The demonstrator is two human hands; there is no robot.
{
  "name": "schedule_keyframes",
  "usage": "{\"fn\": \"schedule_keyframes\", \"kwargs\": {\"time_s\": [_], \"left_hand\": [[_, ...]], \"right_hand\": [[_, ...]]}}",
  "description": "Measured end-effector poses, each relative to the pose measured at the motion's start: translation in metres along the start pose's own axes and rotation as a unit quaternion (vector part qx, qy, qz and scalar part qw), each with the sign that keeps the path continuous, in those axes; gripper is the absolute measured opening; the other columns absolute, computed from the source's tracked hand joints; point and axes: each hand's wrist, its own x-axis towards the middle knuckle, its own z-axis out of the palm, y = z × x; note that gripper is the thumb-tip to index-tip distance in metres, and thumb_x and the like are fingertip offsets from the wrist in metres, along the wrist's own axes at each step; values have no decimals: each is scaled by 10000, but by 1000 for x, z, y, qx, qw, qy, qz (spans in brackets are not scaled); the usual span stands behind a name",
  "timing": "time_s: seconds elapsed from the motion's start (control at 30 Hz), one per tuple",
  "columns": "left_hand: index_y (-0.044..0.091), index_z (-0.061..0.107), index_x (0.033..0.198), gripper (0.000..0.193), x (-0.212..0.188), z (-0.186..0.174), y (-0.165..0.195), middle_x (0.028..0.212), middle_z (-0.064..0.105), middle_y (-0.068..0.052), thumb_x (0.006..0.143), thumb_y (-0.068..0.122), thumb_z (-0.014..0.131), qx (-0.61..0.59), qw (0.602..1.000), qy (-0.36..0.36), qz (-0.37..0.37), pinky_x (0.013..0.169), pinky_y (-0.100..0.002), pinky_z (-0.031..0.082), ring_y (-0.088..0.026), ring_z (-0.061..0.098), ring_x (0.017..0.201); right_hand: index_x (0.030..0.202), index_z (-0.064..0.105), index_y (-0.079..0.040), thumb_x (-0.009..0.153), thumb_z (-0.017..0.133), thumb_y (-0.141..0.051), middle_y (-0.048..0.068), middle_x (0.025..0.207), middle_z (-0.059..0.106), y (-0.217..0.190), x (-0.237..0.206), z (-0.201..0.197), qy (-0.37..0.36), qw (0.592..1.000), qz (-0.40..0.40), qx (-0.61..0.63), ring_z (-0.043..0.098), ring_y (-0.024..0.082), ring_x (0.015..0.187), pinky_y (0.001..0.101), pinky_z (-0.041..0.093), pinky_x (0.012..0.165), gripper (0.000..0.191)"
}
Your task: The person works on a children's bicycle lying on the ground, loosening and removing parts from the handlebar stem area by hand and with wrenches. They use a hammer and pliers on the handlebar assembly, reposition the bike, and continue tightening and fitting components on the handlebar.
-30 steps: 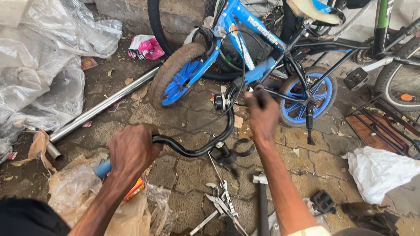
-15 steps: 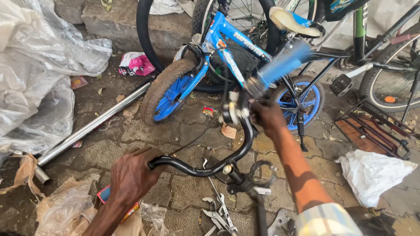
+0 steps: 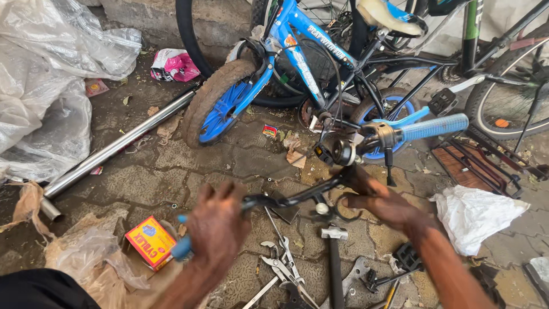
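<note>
I have a black, curved handlebar [image 3: 297,197] lying across the near middle, roughly level, above the paving. Its left end carries a light blue grip [image 3: 182,247], low and near; the right end rises to a second light blue grip [image 3: 434,127], pointing right, beside a small black bell [image 3: 342,151].

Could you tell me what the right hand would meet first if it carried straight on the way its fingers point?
The right hand points up-left along the black handlebar; next in line is probably the small blue bike's front wheel, though depth is unclear.
</note>
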Motion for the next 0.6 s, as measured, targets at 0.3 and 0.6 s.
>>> {"fn": "schedule_keyframes", "kwargs": {"time_s": [0.3,0.6], "left_hand": [[123,639,1143,439,-38,60,56,1124,618,-146,735,220,767,-105,992,-45,61,674,-518,585,-445,605,1102],[38,537,1301,701,-21,29,104,1048,577,-187,818,439,850,-238,957,113,118,829,-500,551,-355,629,974]], "right_hand": [[1208,614,-55,1105,380,-479,196,1024,579,39,4,5,358,931,-62,39,492,327,871,449,419,835,495],[1100,621,-16,1078,625,-543,126,936,613,-31,48,-26,96,665,-453,586,579,257,873,429,454,988,527]]}}
